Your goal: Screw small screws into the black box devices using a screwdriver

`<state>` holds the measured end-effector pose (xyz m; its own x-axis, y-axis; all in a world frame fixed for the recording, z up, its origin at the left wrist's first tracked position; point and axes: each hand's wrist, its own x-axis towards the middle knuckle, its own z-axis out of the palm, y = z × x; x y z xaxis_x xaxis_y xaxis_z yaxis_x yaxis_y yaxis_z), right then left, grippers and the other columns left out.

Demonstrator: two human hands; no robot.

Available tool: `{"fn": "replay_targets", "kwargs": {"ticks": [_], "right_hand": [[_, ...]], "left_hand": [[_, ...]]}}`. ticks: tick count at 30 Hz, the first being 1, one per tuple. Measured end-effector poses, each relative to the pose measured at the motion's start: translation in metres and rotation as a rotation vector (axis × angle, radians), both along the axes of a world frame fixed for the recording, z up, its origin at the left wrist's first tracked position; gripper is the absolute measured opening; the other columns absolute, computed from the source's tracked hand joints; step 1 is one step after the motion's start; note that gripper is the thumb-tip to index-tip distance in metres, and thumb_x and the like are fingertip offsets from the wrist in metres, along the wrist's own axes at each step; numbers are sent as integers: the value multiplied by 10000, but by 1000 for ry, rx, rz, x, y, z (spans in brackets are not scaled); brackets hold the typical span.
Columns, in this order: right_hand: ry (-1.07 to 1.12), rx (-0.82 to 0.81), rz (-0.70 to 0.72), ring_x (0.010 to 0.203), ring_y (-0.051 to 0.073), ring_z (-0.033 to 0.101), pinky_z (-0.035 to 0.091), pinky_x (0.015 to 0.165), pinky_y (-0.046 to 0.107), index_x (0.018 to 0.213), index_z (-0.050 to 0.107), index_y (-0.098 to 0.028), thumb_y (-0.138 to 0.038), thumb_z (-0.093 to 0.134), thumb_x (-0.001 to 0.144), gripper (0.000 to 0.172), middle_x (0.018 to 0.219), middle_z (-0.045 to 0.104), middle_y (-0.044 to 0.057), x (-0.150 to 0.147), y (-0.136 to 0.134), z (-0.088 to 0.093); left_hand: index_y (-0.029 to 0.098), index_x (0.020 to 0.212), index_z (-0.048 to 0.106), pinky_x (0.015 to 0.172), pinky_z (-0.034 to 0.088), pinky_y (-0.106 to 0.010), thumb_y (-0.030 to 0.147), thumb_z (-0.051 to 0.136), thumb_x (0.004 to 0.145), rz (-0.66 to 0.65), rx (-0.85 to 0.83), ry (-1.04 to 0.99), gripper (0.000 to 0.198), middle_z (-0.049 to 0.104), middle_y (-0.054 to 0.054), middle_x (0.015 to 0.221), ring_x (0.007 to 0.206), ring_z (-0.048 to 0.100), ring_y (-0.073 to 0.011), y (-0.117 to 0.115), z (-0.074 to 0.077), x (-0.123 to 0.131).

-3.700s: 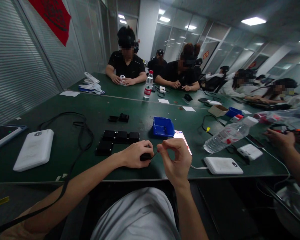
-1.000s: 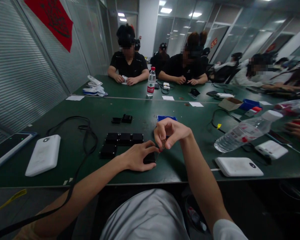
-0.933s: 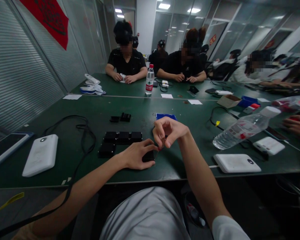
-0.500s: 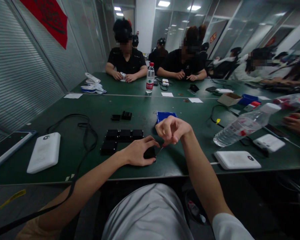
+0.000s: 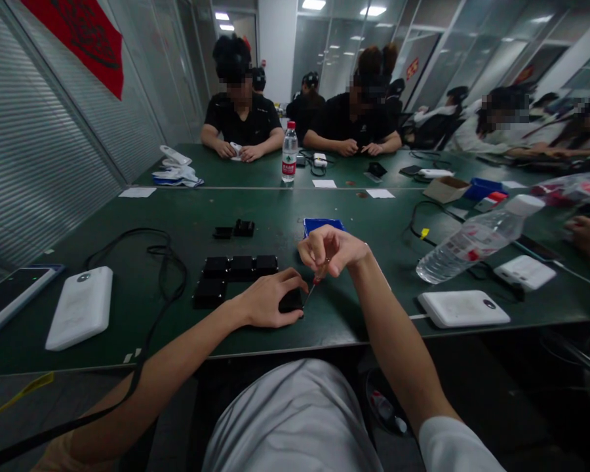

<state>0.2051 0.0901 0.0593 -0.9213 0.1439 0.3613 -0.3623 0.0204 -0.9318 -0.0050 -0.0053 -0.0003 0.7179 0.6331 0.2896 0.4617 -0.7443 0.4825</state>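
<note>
My left hand [image 5: 265, 300] rests on the green table [image 5: 128, 288] with its fingers closed round a small black box [image 5: 292, 301], pinning it down. My right hand [image 5: 332, 249] hovers just above and to the right, pinching a thin screwdriver [image 5: 311, 287] with a red collar; its tip points down at the box's right edge. A row of black boxes [image 5: 240, 265] and one more [image 5: 208, 292] lie to the left of my hands. A blue tray [image 5: 322, 225] sits behind my right hand, mostly hidden.
A white power bank [image 5: 80, 307] and black cable [image 5: 164, 262] lie at left, a phone [image 5: 10, 295] at the edge. Right: a tipped water bottle [image 5: 476, 237], white power bank [image 5: 463, 308], small white box [image 5: 524, 272]. Another person's hand [image 5: 587, 236] is at far right. Several people sit opposite.
My right hand rose from level with the box to above it and turned the screwdriver tip downward. The left hand stayed on the black box. The view shifted slightly.
</note>
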Motion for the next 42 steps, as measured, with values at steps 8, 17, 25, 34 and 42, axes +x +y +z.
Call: {"fn": "replay_targets", "kwargs": {"ticks": [8,17,25,34,42], "right_hand": [[-14,-77,-64,574,101,691,490,464,129,953,698,-147,-291,896,761,311,825,787,57,-4,-1,-8],[-44,-100,-69,501,77,648,461,417,129,908,755,-133,-330,838,834,226,855,795,89,0,1,-5],[6,-124,-119,482,52,615,432,394,102,845,674,-132,-237,904,753,269,821,793,59,-1,-4,-4],[12,-109,-84,489,53,624,464,419,117,987,657,-141,-263,853,820,285,877,759,36,-8,-12,-2],[32,-71,-89,530,53,645,511,476,140,1018,738,-111,-260,773,907,189,927,740,59,-3,-9,-2]], "left_hand": [[235,1101,664,978,554,-388,318,709,870,-23,35,22,249,609,-67,1229,1083,664,-256,1,-2,-1],[232,1086,681,1019,535,-393,301,708,882,-46,37,-13,217,613,-70,1213,1101,644,-246,0,-1,-1],[216,999,695,1007,529,-383,270,695,895,-68,-14,-59,117,626,-71,1127,1074,639,-238,-1,1,2],[213,950,686,1027,498,-382,247,699,907,-91,-83,-99,57,622,-69,1143,1120,608,-239,-1,1,2],[213,970,683,1045,487,-396,240,695,908,-90,-95,-87,68,620,-71,1165,1143,602,-249,1,-3,2]]}}
